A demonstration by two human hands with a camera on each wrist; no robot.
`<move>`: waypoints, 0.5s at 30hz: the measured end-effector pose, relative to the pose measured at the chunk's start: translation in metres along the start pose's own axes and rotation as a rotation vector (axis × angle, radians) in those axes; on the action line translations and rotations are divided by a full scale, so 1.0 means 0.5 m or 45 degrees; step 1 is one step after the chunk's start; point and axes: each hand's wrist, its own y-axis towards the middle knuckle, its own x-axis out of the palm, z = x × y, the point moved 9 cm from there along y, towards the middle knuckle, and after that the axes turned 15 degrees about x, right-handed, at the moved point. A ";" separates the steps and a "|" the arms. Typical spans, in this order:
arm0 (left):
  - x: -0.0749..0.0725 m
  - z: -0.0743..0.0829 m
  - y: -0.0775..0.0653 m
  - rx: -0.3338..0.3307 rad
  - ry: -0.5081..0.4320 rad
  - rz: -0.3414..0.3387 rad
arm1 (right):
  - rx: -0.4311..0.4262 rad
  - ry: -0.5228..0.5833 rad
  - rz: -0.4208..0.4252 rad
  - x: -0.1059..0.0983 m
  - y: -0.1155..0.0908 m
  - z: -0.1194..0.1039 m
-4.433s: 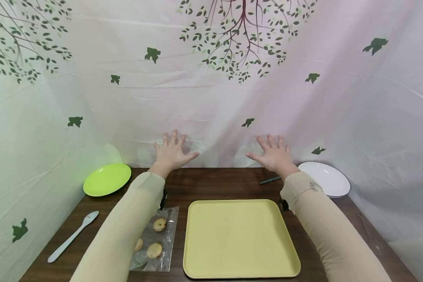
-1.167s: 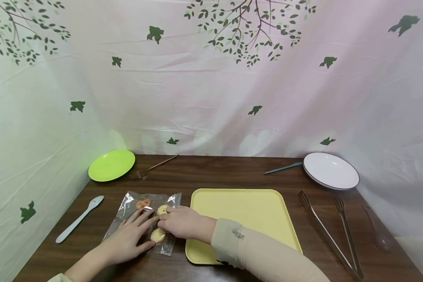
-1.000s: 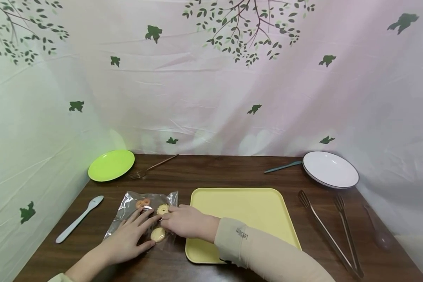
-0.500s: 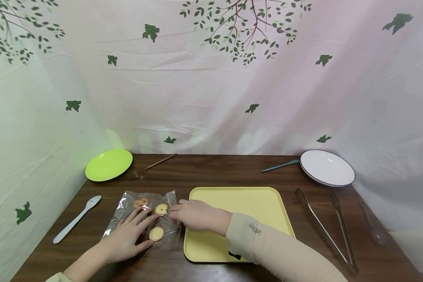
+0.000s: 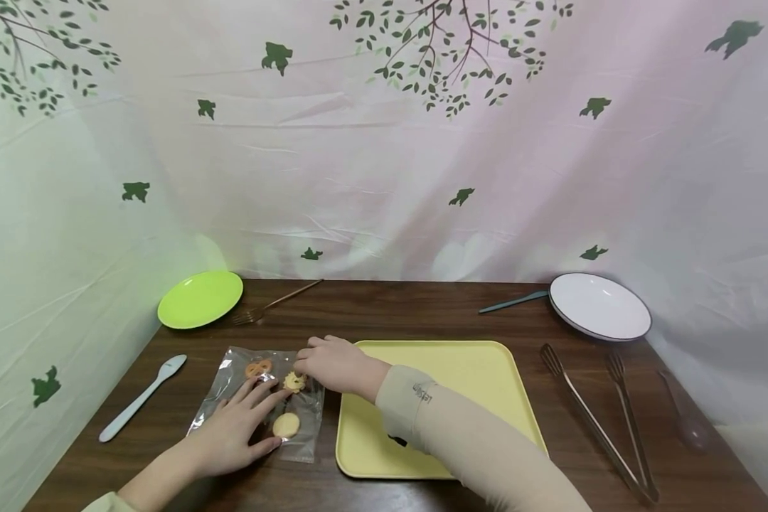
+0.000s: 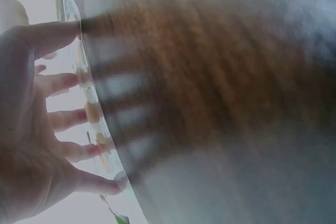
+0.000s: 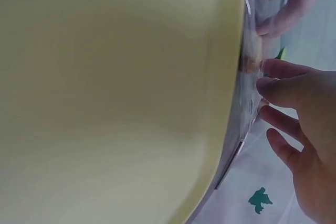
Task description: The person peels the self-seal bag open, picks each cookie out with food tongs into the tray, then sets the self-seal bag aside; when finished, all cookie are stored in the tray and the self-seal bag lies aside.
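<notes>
Head view: left hand (image 5: 224, 435) spread with fingers on the bag (image 5: 308, 410), right hand (image 5: 340, 365) at its edge, grip unclear; pressing while tugging could crack the cookies (image 5: 286, 426).

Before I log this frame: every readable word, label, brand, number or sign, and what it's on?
"LetSlim", probably: on the right sleeve cuff; slanted and creased, so I'm not certain of each letter.
Unreadable: a faint mark near the tip of the pale butter spreader, too small to make out.
No readable text on the clear cookie bag, yellow tray, green plate or white plate.
</notes>
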 end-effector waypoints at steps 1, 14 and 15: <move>0.000 0.000 0.000 -0.001 0.000 -0.002 | 0.007 -0.012 -0.005 0.004 0.005 -0.001; 0.002 0.003 0.000 -0.004 0.009 -0.003 | 0.070 -0.057 0.007 0.017 -0.008 0.041; 0.003 0.002 -0.001 -0.005 0.014 -0.004 | 0.076 -0.060 0.023 0.016 -0.014 0.047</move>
